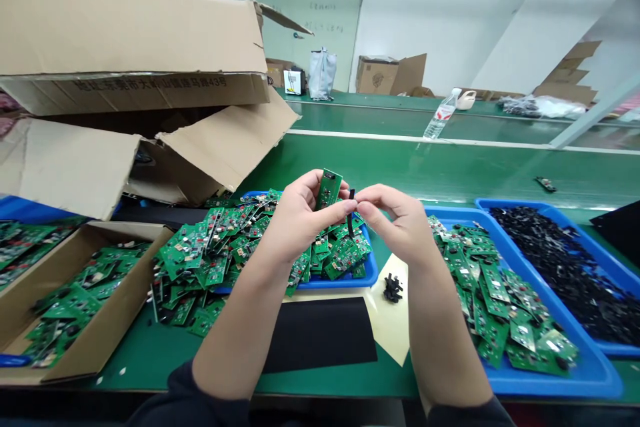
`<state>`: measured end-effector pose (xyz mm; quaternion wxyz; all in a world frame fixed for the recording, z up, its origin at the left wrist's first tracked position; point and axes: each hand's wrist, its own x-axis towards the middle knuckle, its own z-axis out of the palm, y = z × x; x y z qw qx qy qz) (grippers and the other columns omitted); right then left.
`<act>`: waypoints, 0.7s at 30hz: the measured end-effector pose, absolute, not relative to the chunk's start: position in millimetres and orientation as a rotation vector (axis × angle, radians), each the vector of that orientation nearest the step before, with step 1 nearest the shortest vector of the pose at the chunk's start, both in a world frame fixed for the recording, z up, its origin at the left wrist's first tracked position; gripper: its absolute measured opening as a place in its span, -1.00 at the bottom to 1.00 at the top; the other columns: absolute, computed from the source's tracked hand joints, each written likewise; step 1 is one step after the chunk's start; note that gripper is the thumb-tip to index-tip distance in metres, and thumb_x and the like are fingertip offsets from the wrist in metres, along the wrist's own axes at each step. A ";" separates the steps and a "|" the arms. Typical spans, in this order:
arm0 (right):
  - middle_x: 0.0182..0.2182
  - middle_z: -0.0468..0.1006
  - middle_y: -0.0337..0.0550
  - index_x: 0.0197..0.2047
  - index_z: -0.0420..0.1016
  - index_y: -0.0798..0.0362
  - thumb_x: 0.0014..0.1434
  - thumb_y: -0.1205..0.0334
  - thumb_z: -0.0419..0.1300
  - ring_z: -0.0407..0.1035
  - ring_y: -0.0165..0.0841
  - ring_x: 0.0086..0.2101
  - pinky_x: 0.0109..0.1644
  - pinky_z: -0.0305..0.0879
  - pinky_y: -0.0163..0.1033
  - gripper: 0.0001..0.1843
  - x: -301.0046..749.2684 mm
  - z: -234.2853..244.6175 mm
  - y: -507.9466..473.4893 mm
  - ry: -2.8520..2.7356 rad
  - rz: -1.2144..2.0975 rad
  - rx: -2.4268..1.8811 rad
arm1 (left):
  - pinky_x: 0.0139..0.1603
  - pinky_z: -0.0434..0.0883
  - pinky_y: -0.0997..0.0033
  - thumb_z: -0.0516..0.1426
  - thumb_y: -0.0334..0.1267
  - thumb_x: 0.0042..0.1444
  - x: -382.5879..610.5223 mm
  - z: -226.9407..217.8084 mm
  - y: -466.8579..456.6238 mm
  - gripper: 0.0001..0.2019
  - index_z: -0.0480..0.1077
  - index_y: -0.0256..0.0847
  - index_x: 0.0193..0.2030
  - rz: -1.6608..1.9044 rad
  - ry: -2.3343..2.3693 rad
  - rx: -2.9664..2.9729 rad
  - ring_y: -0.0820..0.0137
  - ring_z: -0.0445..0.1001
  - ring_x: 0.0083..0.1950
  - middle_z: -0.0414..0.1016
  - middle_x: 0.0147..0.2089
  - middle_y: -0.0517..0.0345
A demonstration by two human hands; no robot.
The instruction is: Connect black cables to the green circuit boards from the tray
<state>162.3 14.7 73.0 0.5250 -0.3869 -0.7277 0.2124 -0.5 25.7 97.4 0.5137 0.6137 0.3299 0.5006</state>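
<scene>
The circuit board [329,189] stands nearly upright at the centre of the frame, clamped between the thumb and fingers of your left hand [305,210], probably so that its face stays turned towards you. Just beside it hangs a narrow black strip [351,213], at the tip of your left thumb. Your right hand [393,213] meets it there, thumb and forefinger pinched together; whether they grip the strip itself is too small to tell. Bringing both hands together likely steadies so slim a piece. Beneath them, loose boards [210,247] fill the middle blue tray [373,273] and spill over its left side, presumably kept there for easy reach. At lower centre, a black sheet [323,337] lies flat in front of that tray, and a small clump of black pieces [393,287] sits on yellowish paper [393,330], seemingly to keep them close to your fingers. More boards lie in the blue tray at lower right [590,383], with dark scraps [565,260] in another beyond it, apparently sorted apart. At lower left, a low cardboard box [115,320] holds further boards, below a large carton [125,27] at upper left.
</scene>
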 end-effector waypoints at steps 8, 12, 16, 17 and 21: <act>-0.47 0.52 -0.20 -0.40 0.46 0.07 0.14 0.22 0.14 0.40 -0.40 -0.41 -0.29 0.31 -0.26 -0.85 156.7 76.4 8.9 -1.721 0.674 -1.006 | -0.47 0.43 0.54 0.34 -0.19 -0.16 -1.3 97.7 26.7 -0.67 0.32 -0.27 -0.33 1.198 0.760 1.394 0.53 0.44 -0.48 0.44 -0.37 0.20; -0.56 0.44 -0.28 -0.46 0.40 0.07 0.12 0.31 0.10 0.31 -0.45 -0.50 -0.39 0.22 -0.32 -0.86 162.8 82.2 4.2 -1.818 0.528 -1.106 | -0.53 0.43 0.55 0.29 -0.17 -0.06 -1.8 95.6 28.9 -0.71 0.29 -0.27 -0.35 1.204 0.813 1.442 0.48 0.49 -0.51 0.44 -0.45 0.20; -0.58 0.42 -0.30 -0.48 0.37 0.06 0.12 0.37 0.06 0.28 -0.46 -0.52 -0.42 0.18 -0.33 -0.83 170.0 88.6 -4.4 -1.902 0.384 -1.128 | -0.64 0.34 0.60 0.22 -0.16 0.03 -2.5 96.9 29.0 -0.76 0.27 -0.26 -0.38 1.253 0.975 1.539 0.52 0.45 -0.59 0.38 -0.52 0.25; -0.57 0.43 -0.28 -0.48 0.37 0.06 0.13 0.36 0.05 0.30 -0.45 -0.51 -0.41 0.19 -0.33 -0.82 171.4 89.7 -6.3 -1.894 0.346 -1.126 | -0.66 0.32 0.61 0.20 -0.17 0.05 -2.6 97.8 28.5 -0.78 0.27 -0.26 -0.38 1.269 1.010 1.552 0.54 0.42 -0.61 0.37 -0.52 0.26; -0.51 0.46 -0.24 -0.41 0.38 0.05 0.21 0.31 0.03 0.33 -0.43 -0.46 -0.37 0.22 -0.32 -0.82 171.7 91.5 -9.7 -1.876 0.178 -1.083 | -0.70 0.26 0.63 0.08 -0.24 0.14 -1.3 101.4 25.1 -0.88 0.30 -0.25 -0.25 1.136 0.947 1.541 0.63 0.33 -0.64 0.42 -0.38 0.21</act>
